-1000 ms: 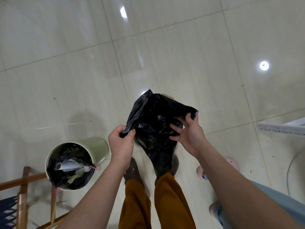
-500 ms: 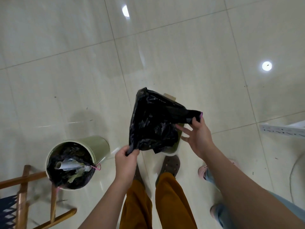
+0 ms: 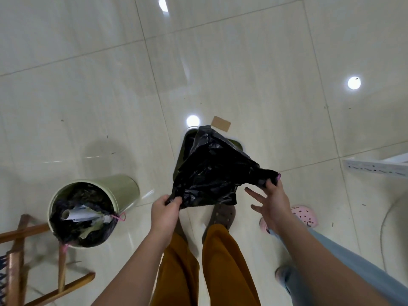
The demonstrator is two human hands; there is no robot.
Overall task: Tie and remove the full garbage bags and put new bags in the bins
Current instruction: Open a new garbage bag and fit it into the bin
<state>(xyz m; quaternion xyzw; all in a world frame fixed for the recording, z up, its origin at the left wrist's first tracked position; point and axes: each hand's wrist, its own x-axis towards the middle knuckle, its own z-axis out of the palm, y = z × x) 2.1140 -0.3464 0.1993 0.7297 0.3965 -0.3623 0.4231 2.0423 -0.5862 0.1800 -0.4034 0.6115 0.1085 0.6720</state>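
1. Glossy pale floor tiles point(image 3: 242, 62) lie under everything.
2. Left hand point(image 3: 164, 214) pinches the near corner of the new black bag point(image 3: 209, 173); right hand point(image 3: 270, 199) pinches its right corner between thumb and forefinger, other fingers spread.
3. Bag stretches left-to-right between the hands.
4. Just beyond and below hangs the empty bin point(image 3: 187, 140), equally near both hands.
5. Full bin point(image 3: 88, 208) stands left of the left hand.

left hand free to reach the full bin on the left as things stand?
Probably not yet. The left hand pinches a corner of the new black bag, so it is occupied. The path itself looks open: bare floor lies between it and the full bin, beside it to the left.
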